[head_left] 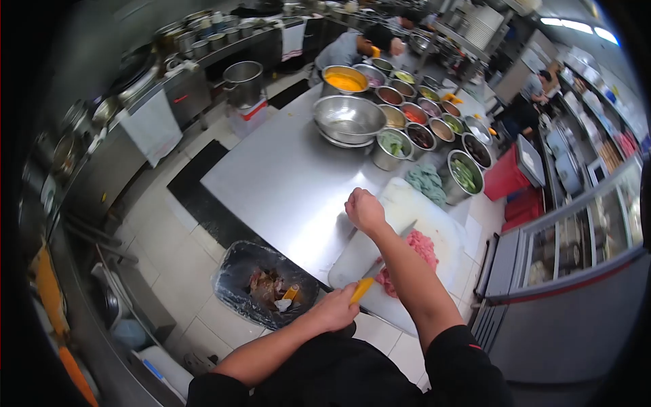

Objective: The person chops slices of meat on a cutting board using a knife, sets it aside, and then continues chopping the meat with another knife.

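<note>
My left hand [336, 309], low at the front edge of the steel table, is wrapped round the yellow handle of a knife [363, 290]. The blade runs up and right, passing beneath my right forearm, so part of it is hidden. My right hand [365, 209] is closed above the near-left part of a white cutting board [390, 197]; its curled fingers hide whatever may be in it. Chopped pink meat [422, 247] lies on the board beside the blade, partly covered by my right forearm.
A bin lined with black plastic [234, 295] holds scraps left of the table [261, 176]. Steel bowls [349, 119] and several ingredient pots [392, 161] stand at the back. A green cloth [426, 182] lies beyond the board. Other people [339, 54] work farther off.
</note>
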`<state>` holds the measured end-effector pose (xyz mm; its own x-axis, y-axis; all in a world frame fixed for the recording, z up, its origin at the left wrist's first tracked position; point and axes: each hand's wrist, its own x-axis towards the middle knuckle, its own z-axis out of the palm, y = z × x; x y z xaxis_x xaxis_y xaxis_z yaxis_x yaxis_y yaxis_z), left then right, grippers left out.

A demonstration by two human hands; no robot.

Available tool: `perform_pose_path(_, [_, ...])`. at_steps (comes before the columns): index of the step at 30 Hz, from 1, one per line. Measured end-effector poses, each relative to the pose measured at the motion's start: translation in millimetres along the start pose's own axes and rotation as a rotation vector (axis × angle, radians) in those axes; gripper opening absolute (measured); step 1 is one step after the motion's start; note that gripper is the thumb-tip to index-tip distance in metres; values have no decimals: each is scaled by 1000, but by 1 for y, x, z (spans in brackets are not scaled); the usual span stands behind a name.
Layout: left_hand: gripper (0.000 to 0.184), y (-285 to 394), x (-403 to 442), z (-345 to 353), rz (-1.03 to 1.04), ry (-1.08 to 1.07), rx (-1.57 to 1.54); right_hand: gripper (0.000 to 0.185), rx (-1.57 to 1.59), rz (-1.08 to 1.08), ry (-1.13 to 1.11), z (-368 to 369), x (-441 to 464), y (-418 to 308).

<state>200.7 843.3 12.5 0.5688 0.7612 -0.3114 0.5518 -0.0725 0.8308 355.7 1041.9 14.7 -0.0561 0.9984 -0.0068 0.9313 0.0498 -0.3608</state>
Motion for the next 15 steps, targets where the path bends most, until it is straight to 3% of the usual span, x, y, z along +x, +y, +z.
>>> perform_pose_path(4, [61, 11, -2, -20, -15, -26, -57, 20, 121, -193, 36, -40, -45, 42])
perform_pose_path(5, [63, 3, 0, -14, 34, 7, -16, 22, 115, -136, 94, -50, -60, 52])
perform_pose_path(8, [67, 26, -4, -29, -130, -163, -148, 21, 231, 225, 81, -111, -118, 45])
perform_pose_path(10, [68, 32, -7, -24, -113, -158, -177, 31, 237, 170, 224, -82, -160, 83])
perform_pose_path(12, [67, 42, -11, -18, -97, -133, -211, 34, 585, 378, -32, -73, -209, 69])
perform_pose_path(14, [66, 53, -18, -9, -88, -97, -244, 31, 852, 436, -44, -62, -241, 48])
perform_pose_path(15, [65, 55, -19, -4, -89, -76, -264, 29, 825, 444, 1, -56, -249, 50])
